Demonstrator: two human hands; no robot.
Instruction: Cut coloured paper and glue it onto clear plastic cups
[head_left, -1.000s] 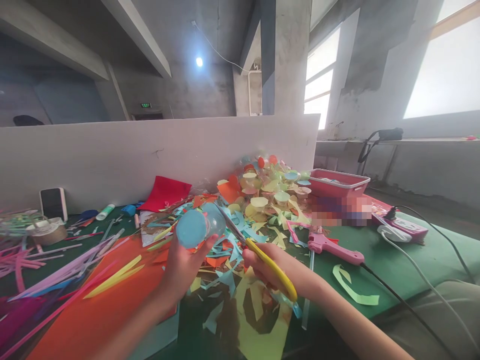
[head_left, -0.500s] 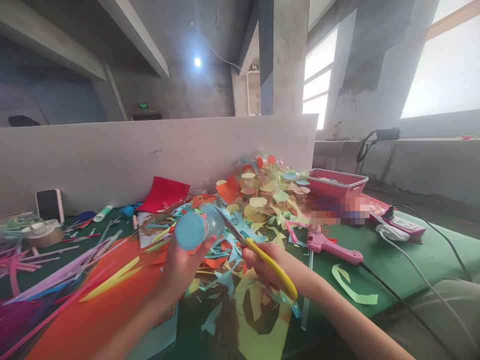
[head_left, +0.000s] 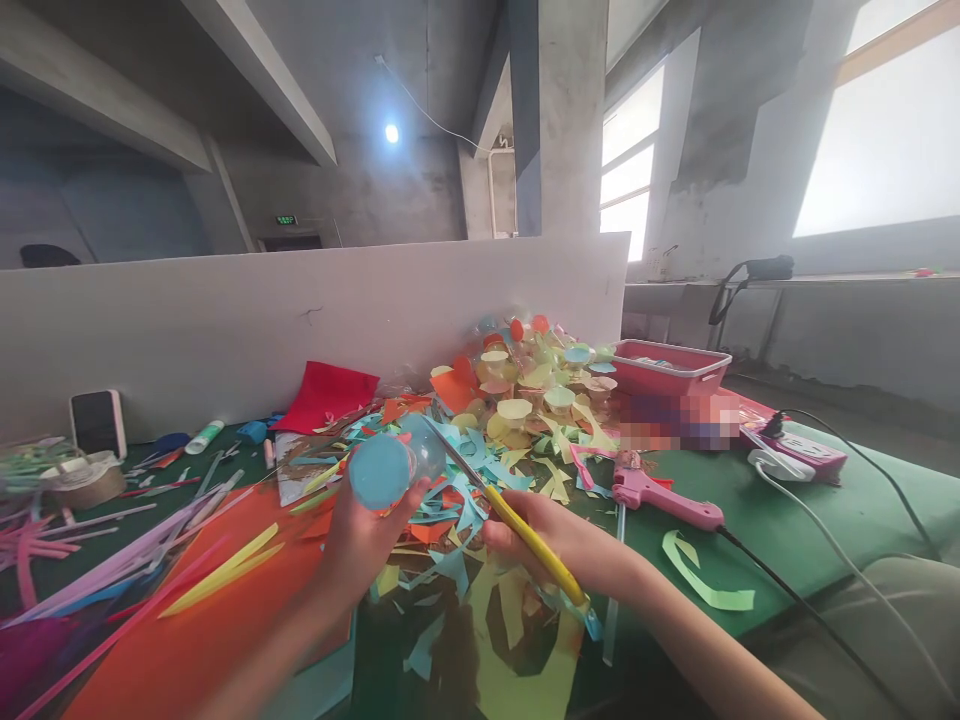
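My left hand [head_left: 367, 540] holds up a clear plastic capsule [head_left: 390, 470] with a round blue end facing me. My right hand [head_left: 536, 535] grips yellow-handled scissors [head_left: 525, 530], and their steel blades [head_left: 454, 465] reach up and left past the capsule's right side. The blade tips are close to the capsule, but I cannot tell whether they touch it. Under both hands lie scattered paper scraps [head_left: 450, 560] in teal, yellow and orange.
A heap of plastic capsule halves [head_left: 525, 385] leans against a white partition [head_left: 300, 330]. A pink glue gun [head_left: 664, 503], red basket [head_left: 671, 367], and power strip [head_left: 795, 455] stand to the right. Orange paper [head_left: 202, 590], paper strips, tape and a phone [head_left: 97, 423] lie left.
The whole view has drifted slightly left. The scissors have tilted a little, while both hands keep their hold on the capsule and the scissors.
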